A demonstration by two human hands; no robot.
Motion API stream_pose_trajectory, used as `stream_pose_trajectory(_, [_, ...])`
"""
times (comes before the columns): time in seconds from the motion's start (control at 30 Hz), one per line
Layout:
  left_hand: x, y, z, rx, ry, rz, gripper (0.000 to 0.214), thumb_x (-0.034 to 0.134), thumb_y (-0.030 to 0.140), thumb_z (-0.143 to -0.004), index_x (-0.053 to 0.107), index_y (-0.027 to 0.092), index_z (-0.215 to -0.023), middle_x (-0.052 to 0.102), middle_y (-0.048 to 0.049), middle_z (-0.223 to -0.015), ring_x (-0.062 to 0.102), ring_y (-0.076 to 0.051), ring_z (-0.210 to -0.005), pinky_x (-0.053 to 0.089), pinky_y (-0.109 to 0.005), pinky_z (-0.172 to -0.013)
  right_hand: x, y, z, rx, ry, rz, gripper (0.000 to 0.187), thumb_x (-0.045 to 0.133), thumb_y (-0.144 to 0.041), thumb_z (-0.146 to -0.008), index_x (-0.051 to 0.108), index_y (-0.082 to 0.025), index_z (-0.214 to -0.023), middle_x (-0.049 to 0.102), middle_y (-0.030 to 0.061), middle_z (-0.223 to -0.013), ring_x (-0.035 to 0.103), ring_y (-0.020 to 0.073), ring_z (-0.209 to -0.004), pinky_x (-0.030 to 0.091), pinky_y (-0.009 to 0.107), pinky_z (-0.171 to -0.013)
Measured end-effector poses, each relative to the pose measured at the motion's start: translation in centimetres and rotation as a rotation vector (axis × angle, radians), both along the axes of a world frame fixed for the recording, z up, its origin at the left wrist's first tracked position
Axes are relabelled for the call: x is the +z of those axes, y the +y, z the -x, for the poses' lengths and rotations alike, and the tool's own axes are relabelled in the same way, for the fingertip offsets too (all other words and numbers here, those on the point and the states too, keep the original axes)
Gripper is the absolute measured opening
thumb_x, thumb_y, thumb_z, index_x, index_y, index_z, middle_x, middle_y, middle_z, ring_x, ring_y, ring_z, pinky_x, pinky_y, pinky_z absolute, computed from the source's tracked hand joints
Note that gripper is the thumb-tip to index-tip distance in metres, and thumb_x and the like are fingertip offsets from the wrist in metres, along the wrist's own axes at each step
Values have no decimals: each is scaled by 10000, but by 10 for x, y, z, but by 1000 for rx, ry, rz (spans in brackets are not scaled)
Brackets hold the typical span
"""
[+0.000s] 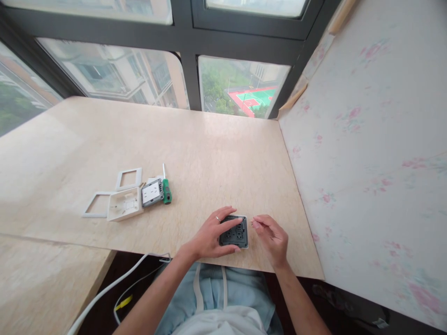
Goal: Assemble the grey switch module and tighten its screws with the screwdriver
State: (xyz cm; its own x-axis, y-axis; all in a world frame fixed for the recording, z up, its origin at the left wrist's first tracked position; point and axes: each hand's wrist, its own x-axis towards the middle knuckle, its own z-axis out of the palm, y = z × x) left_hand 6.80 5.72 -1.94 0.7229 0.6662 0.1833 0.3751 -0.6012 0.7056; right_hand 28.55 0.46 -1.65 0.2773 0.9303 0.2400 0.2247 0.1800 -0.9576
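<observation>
A wall socket panel (243,238) lies face down near the table's front edge, its dark back with terminal blocks turned up and a thin white rim showing. My left hand (213,235), with a ring on one finger, spans it; the fingers reach over its far side and the thumb presses by its near edge. Just right of the panel, apart from it, my right hand (271,237) is closed in a pinch. A tiny metallic piece (252,223) shows at its fingertips, too small to name. Part of the panel is hidden under my left hand.
On the left lie a green-handled screwdriver (166,190), a second socket (152,191) facing up, a white mounting box (125,204) and two white frames (129,178). A white cable (115,279) hangs below the table edge. Windows rise behind; a papered wall (366,163) bounds the right.
</observation>
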Motion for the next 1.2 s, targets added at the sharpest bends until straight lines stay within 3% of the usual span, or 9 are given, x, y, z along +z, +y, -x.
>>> stream_pose_trajectory(0.33, [-1, 0, -3, -12, -15, -47, 610, 705, 518, -822, 569, 245, -1350, 510, -136, -1443, 435, -333, -1372, 372, -517, -1149, 21, -6, 2, -9, 80, 3, 70, 693, -259, -881, 743, -221, -912, 735, 44, -848, 704, 177, -741, 616, 304, -690])
stream_pose_trajectory(0.63, [-2, 1, -3, -14, -41, -53, 603, 704, 515, -820, 569, 246, -1342, 518, -142, -1422, 479, -319, -1315, 383, -513, -1132, 5, -7, 6, 124, -134, -67, 141, 655, -149, -904, 747, -235, -967, 742, 49, -913, 705, 174, -832, 588, 298, -750])
stream_pose_trajectory(0.8, [-3, 0, -4, -5, -49, -56, 596, 705, 513, -811, 573, 247, -1327, 536, -137, -1409, 492, -313, -1302, 374, -513, -1138, 7, -5, 7, 149, -240, -153, 191, 647, -94, -897, 751, -235, -974, 734, 49, -904, 705, 167, -824, 590, 290, -746])
stream_pose_trajectory(0.97, [-3, -1, -4, 6, -44, -61, 606, 715, 508, -809, 577, 234, -1332, 529, -141, -1428, 482, -316, -1323, 338, -526, -1167, 6, -5, 2, 163, -265, -147, 202, 651, -81, -892, 747, -231, -987, 731, 53, -918, 703, 168, -838, 586, 291, -757])
stream_pose_trajectory(1.2, [-4, -3, -3, 25, -26, -4, 613, 729, 508, -806, 589, 242, -1340, 373, -166, -1559, 459, -340, -1364, 388, -526, -1131, 3, -8, 0, 160, -273, -114, 200, 657, -92, -891, 751, -235, -993, 732, 52, -920, 705, 171, -837, 587, 293, -748])
